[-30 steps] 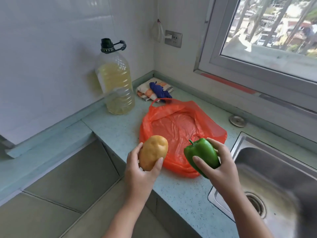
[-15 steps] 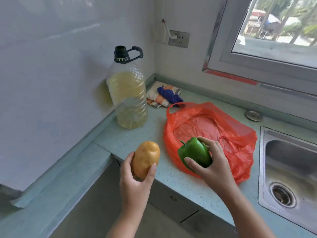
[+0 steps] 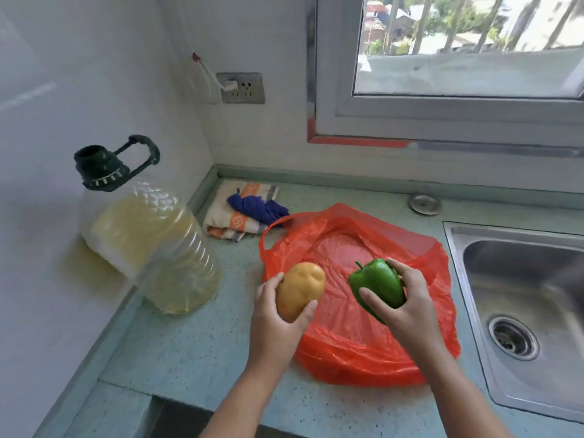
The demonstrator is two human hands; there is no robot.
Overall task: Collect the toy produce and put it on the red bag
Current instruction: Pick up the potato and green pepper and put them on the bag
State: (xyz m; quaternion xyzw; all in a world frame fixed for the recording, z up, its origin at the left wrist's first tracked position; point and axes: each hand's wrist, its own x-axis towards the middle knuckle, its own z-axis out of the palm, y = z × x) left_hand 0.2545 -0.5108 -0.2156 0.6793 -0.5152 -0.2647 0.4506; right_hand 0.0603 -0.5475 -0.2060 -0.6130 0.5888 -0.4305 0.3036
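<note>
Left hand (image 3: 278,320) wrapped around toy potato (image 3: 300,290); right hand (image 3: 407,308) clasping green toy pepper (image 3: 379,284). Directly beneath both, red bag (image 3: 347,352), flat on counter (image 3: 196,349). Likely risk: rounded toys rolling off slick plastic if released high, toward sink (image 3: 518,298).
</note>
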